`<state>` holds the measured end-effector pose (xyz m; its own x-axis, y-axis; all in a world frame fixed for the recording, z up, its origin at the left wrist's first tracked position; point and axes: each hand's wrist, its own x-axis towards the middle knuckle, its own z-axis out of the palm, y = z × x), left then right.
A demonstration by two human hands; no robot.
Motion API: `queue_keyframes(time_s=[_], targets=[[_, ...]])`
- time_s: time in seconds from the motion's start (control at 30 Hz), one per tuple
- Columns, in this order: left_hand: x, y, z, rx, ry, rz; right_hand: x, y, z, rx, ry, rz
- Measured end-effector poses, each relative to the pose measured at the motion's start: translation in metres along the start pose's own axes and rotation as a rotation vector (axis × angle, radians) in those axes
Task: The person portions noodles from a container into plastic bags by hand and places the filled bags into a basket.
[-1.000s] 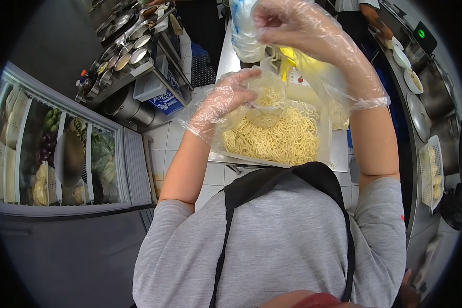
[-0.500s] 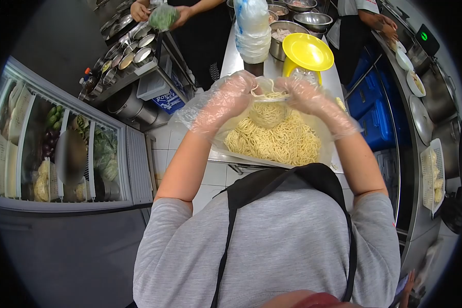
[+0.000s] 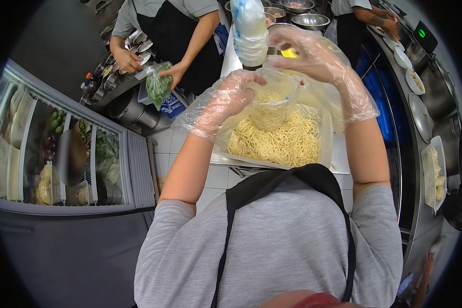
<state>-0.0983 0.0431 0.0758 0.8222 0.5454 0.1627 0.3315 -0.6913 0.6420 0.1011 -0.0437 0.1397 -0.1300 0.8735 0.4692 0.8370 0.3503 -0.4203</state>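
Observation:
Both my hands wear loose clear plastic gloves. My left hand (image 3: 237, 92) is closed on the left rim of a clear plastic tub (image 3: 273, 112) with some noodles inside. Under and around the tub lies a big heap of pale yellow noodles (image 3: 292, 142) in a lined tray (image 3: 327, 134). Raised above and behind the tub, my right hand (image 3: 313, 54) has its thumb and fingers apart with nothing visible between them. It hides most of a yellow scale (image 3: 289, 53).
A tall stack of clear plastic tubs (image 3: 250, 36) stands behind. Metal bowls (image 3: 310, 21) sit farther back. At left, a co-worker holds a bag of greens (image 3: 159, 84) near an open fridge (image 3: 133, 159). Another person's hands (image 3: 390, 25) work over the right counter, beside white bowls (image 3: 403, 59).
My right hand has left the tub's rim and risen up and back, covering the yellow scale. My left hand keeps its hold. The left co-worker has come closer with the bag of greens.

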Motion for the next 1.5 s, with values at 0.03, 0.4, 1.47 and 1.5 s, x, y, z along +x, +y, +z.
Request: queue_keyframes(time_s=[0.03, 0.4, 1.47, 1.5], targets=[[0.0, -0.004, 0.001, 0.065, 0.005, 0.07, -0.008, 0.011, 0.001, 0.034, 0.065, 0.025], [0.057, 0.033, 0.017, -1.205, -0.223, -0.058, -0.151, 0.066, 0.149, -0.072, -0.549, 0.7], [0.205, 0.026, 0.053, -1.092, 0.072, 0.288, -0.156, 0.076, 0.133, 0.114, -0.464, 0.618], [0.207, 0.024, 0.05, -1.102, 0.047, 0.3, -0.156, 0.076, 0.132, 0.129, -0.461, 0.608]])
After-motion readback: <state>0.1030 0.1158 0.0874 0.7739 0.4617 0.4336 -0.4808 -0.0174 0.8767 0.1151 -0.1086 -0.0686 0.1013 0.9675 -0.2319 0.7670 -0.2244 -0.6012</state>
